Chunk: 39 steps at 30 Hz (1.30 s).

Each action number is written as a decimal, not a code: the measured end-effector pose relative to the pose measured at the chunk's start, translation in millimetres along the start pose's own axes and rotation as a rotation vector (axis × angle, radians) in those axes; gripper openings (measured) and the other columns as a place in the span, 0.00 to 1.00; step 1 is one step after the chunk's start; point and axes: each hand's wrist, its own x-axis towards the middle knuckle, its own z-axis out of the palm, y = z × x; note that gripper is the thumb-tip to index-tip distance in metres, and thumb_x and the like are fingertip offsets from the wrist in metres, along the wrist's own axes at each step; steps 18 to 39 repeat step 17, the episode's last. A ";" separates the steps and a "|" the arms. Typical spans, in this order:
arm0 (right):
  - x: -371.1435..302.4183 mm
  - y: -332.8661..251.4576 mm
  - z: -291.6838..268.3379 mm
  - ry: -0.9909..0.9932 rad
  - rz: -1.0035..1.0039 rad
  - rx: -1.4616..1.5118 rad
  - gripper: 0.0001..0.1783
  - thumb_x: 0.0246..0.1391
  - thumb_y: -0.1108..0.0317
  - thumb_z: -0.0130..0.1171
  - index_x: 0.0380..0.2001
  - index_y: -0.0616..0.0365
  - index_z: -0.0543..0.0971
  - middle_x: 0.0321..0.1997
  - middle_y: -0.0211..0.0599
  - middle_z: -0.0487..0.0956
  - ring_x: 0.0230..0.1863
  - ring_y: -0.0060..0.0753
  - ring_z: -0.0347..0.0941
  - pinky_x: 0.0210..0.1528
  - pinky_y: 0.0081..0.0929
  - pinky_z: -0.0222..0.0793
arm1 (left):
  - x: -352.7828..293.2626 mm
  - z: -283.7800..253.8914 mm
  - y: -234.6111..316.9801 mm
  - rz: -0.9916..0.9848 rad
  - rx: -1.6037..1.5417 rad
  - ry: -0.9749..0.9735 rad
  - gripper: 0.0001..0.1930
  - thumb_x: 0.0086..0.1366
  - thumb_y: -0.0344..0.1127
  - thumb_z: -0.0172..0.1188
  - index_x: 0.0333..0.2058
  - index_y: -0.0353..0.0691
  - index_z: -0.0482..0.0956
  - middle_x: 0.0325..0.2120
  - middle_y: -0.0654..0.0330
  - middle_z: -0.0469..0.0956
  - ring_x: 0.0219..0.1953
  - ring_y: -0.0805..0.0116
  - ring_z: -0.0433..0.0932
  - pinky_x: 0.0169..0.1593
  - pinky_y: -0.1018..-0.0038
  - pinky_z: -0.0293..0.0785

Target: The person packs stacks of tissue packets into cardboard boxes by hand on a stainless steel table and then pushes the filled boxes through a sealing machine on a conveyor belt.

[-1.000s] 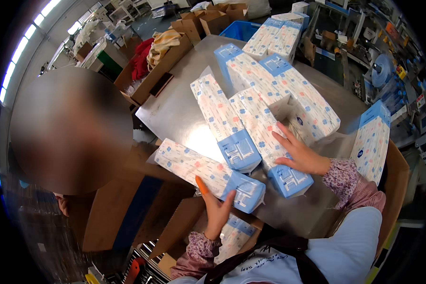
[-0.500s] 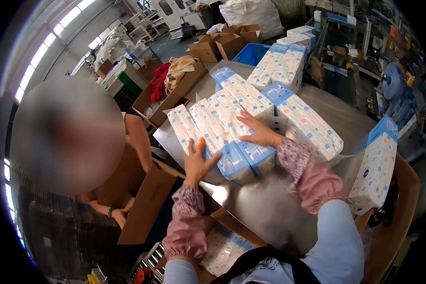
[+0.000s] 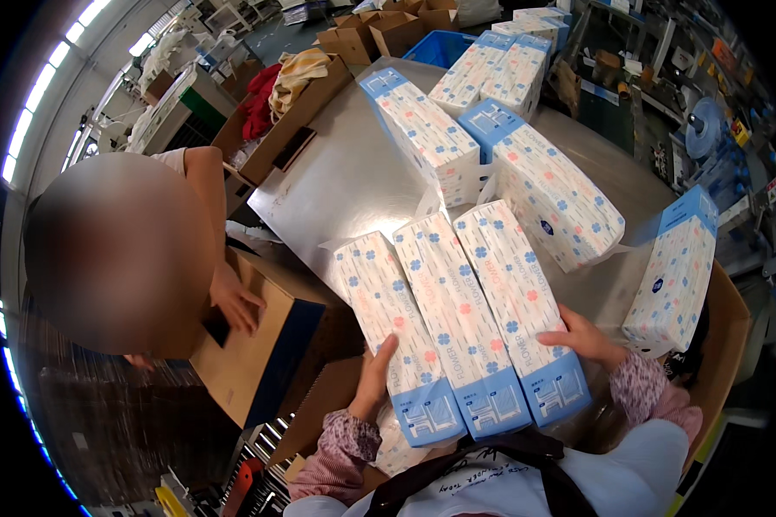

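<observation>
Three long white tissue packs [image 3: 462, 319], printed with small blue and pink clovers and blue at their near ends, lie side by side between my hands. My left hand [image 3: 375, 375] grips the outer side of the left pack, thumb on top. My right hand [image 3: 588, 338] presses the right pack's outer side, its thumb also on top. The fingers beneath are hidden. Together the packs hang over the near edge of the metal table [image 3: 319, 172], close to my body. Below them, an open carton [image 3: 315, 414] is partly covered, with part of another pack [image 3: 401, 452] showing.
More packs lie on the table: a large one [image 3: 547, 189], one behind it [image 3: 427, 129], and several at the back. Another pack [image 3: 677, 267] leans at the right by a carton [image 3: 724, 345]. At left a co-worker's hand [image 3: 237, 297] touches a cardboard box [image 3: 263, 345]. A roller conveyor [image 3: 267, 461] runs below.
My hands have closed on the three tissue packs and drawn them toward me, off their place mid-table. The co-worker's box has tipped over, and their hand now rests on it.
</observation>
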 end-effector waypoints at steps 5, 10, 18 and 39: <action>57.1 -18.4 -28.6 -0.216 -0.015 -0.002 0.56 0.43 0.55 0.66 0.66 0.62 0.43 0.67 0.49 0.53 0.68 0.38 0.46 0.68 0.33 0.40 | 8.8 6.4 3.8 -0.079 -0.131 -0.170 0.34 0.63 0.48 0.51 0.61 0.34 0.54 0.55 0.47 0.65 0.55 0.58 0.69 0.57 0.66 0.65; 43.9 -19.7 -6.3 -0.169 -0.128 0.034 0.58 0.40 0.56 0.68 0.66 0.61 0.42 0.68 0.47 0.51 0.69 0.40 0.45 0.68 0.35 0.39 | -6.6 4.4 19.5 -0.150 -0.177 -0.169 0.33 0.62 0.47 0.51 0.58 0.30 0.57 0.52 0.47 0.69 0.51 0.60 0.72 0.54 0.69 0.68; -40.9 -68.7 58.1 -0.220 -0.258 0.000 0.54 0.41 0.63 0.67 0.66 0.59 0.45 0.68 0.46 0.53 0.69 0.37 0.46 0.69 0.30 0.38 | -129.7 -23.6 37.9 0.467 -0.098 -0.221 0.38 0.50 0.37 0.63 0.58 0.30 0.57 0.53 0.52 0.67 0.53 0.61 0.69 0.57 0.70 0.64; -40.9 -68.7 58.1 -0.220 -0.258 0.000 0.54 0.41 0.63 0.67 0.66 0.59 0.45 0.68 0.46 0.53 0.69 0.37 0.46 0.69 0.30 0.38 | -129.7 -23.6 37.9 0.467 -0.098 -0.221 0.38 0.50 0.37 0.63 0.58 0.30 0.57 0.53 0.52 0.67 0.53 0.61 0.69 0.57 0.70 0.64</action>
